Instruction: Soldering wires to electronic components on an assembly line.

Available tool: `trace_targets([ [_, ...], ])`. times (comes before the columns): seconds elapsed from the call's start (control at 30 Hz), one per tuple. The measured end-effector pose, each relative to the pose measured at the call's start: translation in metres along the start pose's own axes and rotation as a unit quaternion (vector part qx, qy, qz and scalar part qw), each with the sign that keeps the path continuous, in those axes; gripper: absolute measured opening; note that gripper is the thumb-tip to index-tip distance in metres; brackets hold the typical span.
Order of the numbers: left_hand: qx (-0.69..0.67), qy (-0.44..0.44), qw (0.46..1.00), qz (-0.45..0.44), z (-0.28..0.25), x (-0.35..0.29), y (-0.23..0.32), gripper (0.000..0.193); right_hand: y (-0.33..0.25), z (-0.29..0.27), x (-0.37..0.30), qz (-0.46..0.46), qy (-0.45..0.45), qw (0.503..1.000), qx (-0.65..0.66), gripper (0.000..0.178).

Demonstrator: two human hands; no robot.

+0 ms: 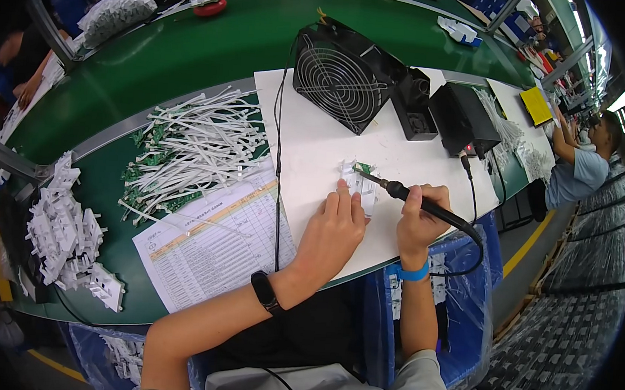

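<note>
A small white plastic part [352, 180] lies on the white work sheet in front of me. At its far edge sits a small green circuit board [363, 167]. My left hand [336, 222] presses on the near side of the part with its fingertips, steadying it. My right hand [424, 216] is wrapped round the handle of a soldering iron [394, 189]. The iron's tip points left and reaches the board; whether it touches cannot be made out. Its black cable loops down at the right.
Left lie many white cable strips with green boards [192, 150], a printed form [215, 239] and a heap of white plastic parts [67, 228]. Beyond stand a black fan [341, 81] and a black power box [465, 117]. A blue lined bin [475, 308] is below right; a co-worker [582, 167] sits farther right.
</note>
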State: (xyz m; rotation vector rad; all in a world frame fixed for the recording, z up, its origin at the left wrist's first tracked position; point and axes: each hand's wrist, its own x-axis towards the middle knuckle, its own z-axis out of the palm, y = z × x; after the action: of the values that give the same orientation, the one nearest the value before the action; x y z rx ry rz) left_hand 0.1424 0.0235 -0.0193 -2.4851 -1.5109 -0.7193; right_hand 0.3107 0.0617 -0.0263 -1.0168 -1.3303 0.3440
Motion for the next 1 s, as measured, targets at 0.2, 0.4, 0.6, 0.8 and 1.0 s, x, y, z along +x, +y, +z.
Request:
trace_targets([
  [0.2,-0.018,0.023,1.0,-0.005,0.004,-0.001,-0.001,0.043,-0.005,0.003,0.001,-0.015,-0.005,1.0,-0.008,0.018],
  [0.4,-0.021,0.025,0.999,-0.005,0.004,-0.001,0.0,0.042,-0.007,0.004,0.002,-0.022,0.006,1.0,-0.02,0.02],
  [0.6,-0.008,-0.002,1.0,-0.007,0.0,0.0,0.001,0.04,-0.005,0.002,-0.001,0.014,0.05,0.999,0.008,0.017],
  [0.8,-0.017,-0.004,1.0,-0.005,-0.002,0.0,0.002,0.039,-0.004,0.0,0.008,-0.033,0.099,0.994,0.011,0.019],
  [1.0,-0.025,-0.009,1.0,-0.016,-0.005,0.0,0.002,0.039,-0.013,0.002,0.007,-0.023,0.066,0.997,0.017,0.019],
])
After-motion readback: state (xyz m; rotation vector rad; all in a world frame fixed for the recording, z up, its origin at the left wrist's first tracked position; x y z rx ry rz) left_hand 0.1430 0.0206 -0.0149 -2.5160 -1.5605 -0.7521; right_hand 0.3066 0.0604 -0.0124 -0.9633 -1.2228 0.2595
